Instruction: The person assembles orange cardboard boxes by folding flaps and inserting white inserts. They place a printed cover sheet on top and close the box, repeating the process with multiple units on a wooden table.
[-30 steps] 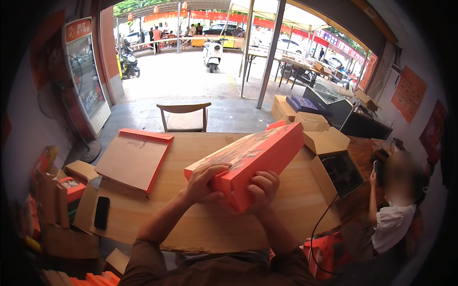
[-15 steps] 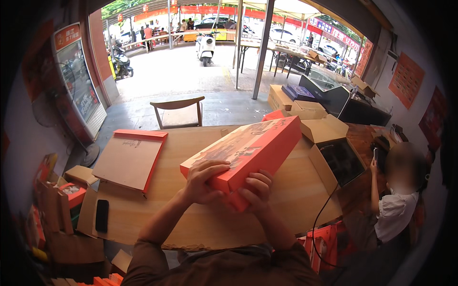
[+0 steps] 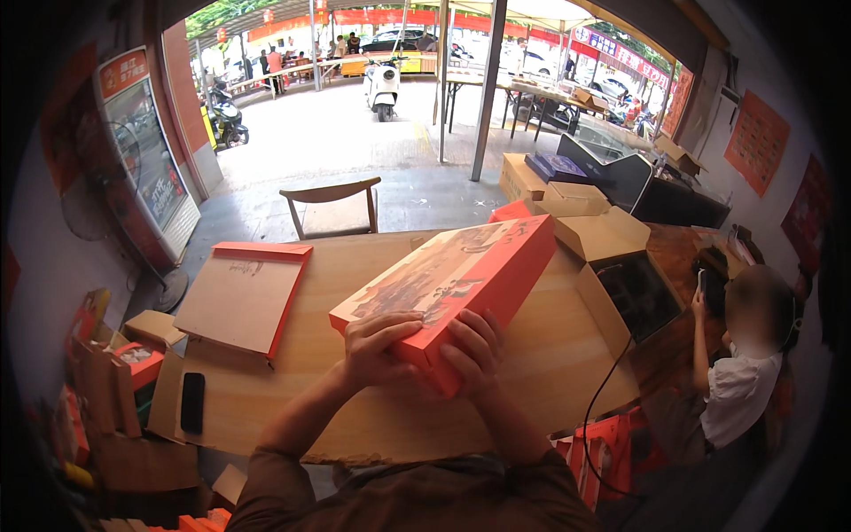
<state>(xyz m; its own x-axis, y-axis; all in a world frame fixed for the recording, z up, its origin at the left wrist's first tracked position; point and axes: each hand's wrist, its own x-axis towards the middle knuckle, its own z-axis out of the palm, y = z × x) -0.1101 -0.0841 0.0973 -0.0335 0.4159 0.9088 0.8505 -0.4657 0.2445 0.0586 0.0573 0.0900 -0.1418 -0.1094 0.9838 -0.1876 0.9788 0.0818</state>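
Both my hands grip the near end of a red and beige printed gift box [image 3: 448, 273], held tilted over the wooden table. My left hand [image 3: 377, 348] has its fingers across the top by the near left corner. On the near right corner, my right hand [image 3: 472, 355] lays its fingers along the red side; its thumb is hard to make out. The box's far end points up to the right, and its underside is hidden. To its left, a flat beige and red box piece [image 3: 239, 297] lies on the table.
A black phone [image 3: 192, 402] lies at the table's left edge. Right of the table [image 3: 355, 426] stands an open cardboard carton [image 3: 589, 306] with a black cable nearby. A seated person [image 3: 740, 390] holds a phone at the right. A wooden chair [image 3: 332, 208] stands beyond the far edge.
My right hand's fingers have shifted up onto the box's top edge and side. The box has moved slightly to the left. The flat box piece stays where it was.
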